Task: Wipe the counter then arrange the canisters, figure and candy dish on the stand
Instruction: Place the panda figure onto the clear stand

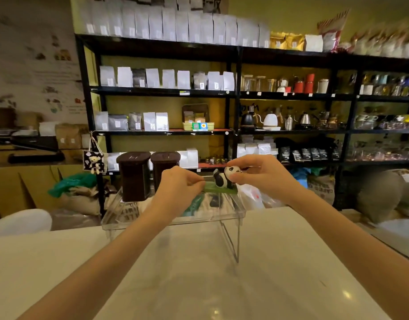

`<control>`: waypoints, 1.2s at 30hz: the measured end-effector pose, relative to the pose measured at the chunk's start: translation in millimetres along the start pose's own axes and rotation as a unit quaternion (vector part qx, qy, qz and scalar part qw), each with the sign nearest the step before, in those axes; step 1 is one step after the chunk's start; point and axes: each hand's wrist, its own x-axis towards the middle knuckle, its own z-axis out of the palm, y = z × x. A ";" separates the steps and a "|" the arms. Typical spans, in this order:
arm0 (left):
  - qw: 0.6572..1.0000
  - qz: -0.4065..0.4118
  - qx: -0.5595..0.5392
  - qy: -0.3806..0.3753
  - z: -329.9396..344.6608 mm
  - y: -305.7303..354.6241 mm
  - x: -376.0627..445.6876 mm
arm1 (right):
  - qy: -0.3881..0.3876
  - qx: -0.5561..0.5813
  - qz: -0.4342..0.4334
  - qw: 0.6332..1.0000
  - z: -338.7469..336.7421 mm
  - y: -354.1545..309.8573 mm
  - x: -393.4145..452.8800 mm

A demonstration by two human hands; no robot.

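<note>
The left hand [180, 184] is closed in a pinch on the left end of the flat green base [218, 189] that carries the panda figure [225, 177]; the right hand [260, 173] is curled over the figure's right side, fingers at the white head, gripping it too; both forearms reach in from the bottom corners of the view. The figure — a black-and-white panda lying on its green base — sits on the top plate of the clear stand [175, 215], toward its right half; whether the base rests fully on the plate or is held just off it cannot be told. On the left half of the same plate stand the two dark brown canisters [134, 176], upright and just beside each other, lids on; the right one is partly hidden behind the left hand. The stand is transparent with thin legs and rests on the pale bench [198, 273], whose surface is glossy and bare in the foreground. Beyond the bench rise black shelves [235, 93] filled with white and grey pouches [168, 25], glass jars, kettles and cups — sharper in the middle, blurred toward the right edge; sacks and a green bag [71, 182] lie on the floor at their foot, and a small cow-patterned pouch hangs from the left upright.
</note>
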 end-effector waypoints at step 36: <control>0.970 -0.053 0.196 -0.131 94.4 -66.4 93.6 | -0.012 -0.102 0.047 0.994 52.3 127.4 116.4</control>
